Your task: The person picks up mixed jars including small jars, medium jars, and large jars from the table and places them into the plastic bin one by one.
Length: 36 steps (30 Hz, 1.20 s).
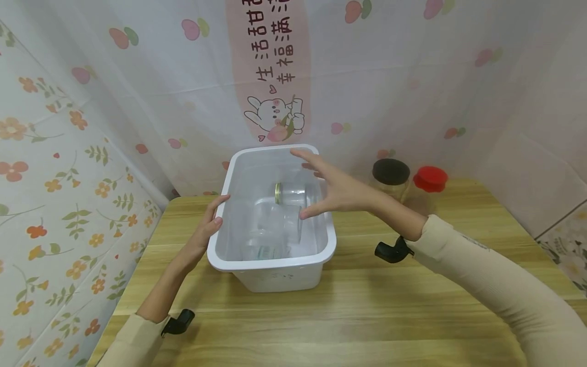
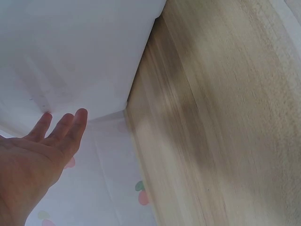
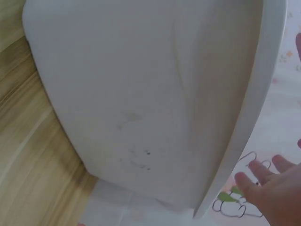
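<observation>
A white plastic tub (image 1: 270, 265) stands on the wooden table. Lying inside it are several clear containers, among them a glass jar (image 1: 293, 194) with a gold-coloured lid and a clear jar (image 1: 263, 248) near the front. My left hand (image 1: 205, 232) is at the tub's left rim; in the left wrist view its fingers (image 2: 80, 125) are extended beside the outer wall. Above the right rim, my right hand (image 1: 344, 188) has thumb and fingers spread wide, with nothing held. The right wrist view shows that hand (image 3: 277, 193) past the rim.
Behind my right forearm stands a jar with a black lid (image 1: 391, 172), partly hidden. Beside it is a red lid-like object (image 1: 431, 178). A printed curtain (image 1: 183, 92) hangs behind the table (image 1: 284, 326). Black wrist mounts (image 1: 393, 251) stick out from both sleeves.
</observation>
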Available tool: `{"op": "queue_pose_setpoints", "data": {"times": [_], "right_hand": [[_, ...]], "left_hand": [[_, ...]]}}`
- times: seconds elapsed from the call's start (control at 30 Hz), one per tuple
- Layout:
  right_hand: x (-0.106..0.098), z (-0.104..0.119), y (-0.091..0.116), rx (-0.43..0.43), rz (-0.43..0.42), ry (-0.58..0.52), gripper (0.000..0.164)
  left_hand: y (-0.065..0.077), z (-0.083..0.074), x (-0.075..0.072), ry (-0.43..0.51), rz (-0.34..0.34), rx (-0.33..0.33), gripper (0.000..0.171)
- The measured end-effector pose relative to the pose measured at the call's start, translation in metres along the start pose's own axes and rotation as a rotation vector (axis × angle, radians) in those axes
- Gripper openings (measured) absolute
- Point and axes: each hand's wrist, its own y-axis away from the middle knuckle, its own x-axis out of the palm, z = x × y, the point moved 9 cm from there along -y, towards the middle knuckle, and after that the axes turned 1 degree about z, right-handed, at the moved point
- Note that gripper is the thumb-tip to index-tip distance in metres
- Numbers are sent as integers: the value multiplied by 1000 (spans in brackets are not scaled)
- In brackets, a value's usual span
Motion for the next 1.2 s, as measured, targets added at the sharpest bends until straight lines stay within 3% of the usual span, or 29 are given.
{"op": "queue_pose_setpoints", "data": {"times": [0.27, 0.4, 0.7, 0.97, 1.2], "right_hand": [[-25, -20, 24, 65, -171, -111, 71], [-37, -29, 35, 50, -232, -137, 58], [-59, -51, 63, 32, -302, -34, 52], [-67, -69, 87, 82, -332, 29, 51], [-69, -83, 101, 137, -347, 16, 48]], "left_hand": [[-1, -1, 1, 13, 4, 16, 56], [-1, 0, 1, 13, 4, 14, 56], [-1, -2, 2, -9, 11, 13, 57], [0, -4, 2, -2, 18, 23, 56], [0, -2, 2, 1, 14, 19, 56]]}}
